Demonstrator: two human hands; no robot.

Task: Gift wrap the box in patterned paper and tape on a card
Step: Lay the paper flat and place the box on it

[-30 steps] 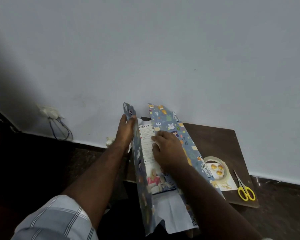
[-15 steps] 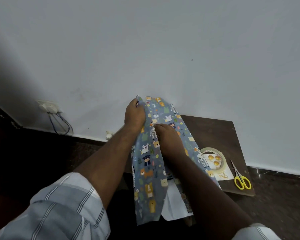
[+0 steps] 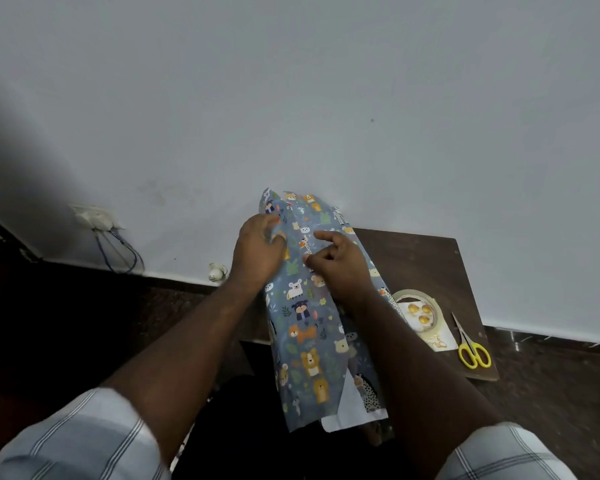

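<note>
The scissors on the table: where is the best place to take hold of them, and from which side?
Take the scissors by the yellow handle loops, coming from the near right edge of the table. The loops point toward the person and the closed blades point away, toward the wall. They lie flat beside the tape roll, with free space on their right.

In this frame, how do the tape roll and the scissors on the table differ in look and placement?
The tape roll is a pale ring; the scissors are slim, with bright yellow handles and thin metal blades. The tape roll lies on top of the card, while the scissors lie on the bare brown table, to the right of the card. The tape roll sits nearer the wrapped box than the scissors. Both lie flat and untouched by the hands.
</note>
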